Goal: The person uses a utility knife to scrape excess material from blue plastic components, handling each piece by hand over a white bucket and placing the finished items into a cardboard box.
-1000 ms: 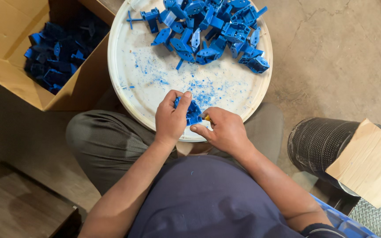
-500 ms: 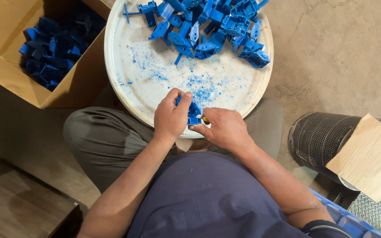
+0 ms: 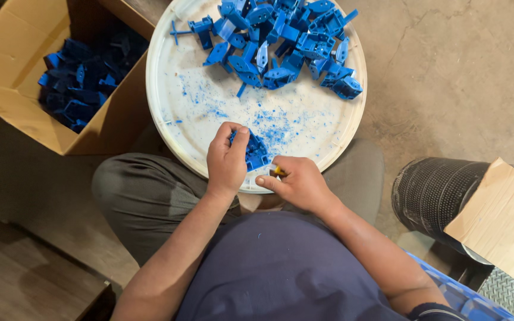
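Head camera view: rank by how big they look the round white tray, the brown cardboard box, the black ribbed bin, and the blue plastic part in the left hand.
1. Round white tray
2. Brown cardboard box, partly cut off by the frame, so unsure
3. Black ribbed bin
4. Blue plastic part

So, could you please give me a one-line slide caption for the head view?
Left hand grips a blue plastic part over a white round tray; right hand pinches a small yellow tool beside it.
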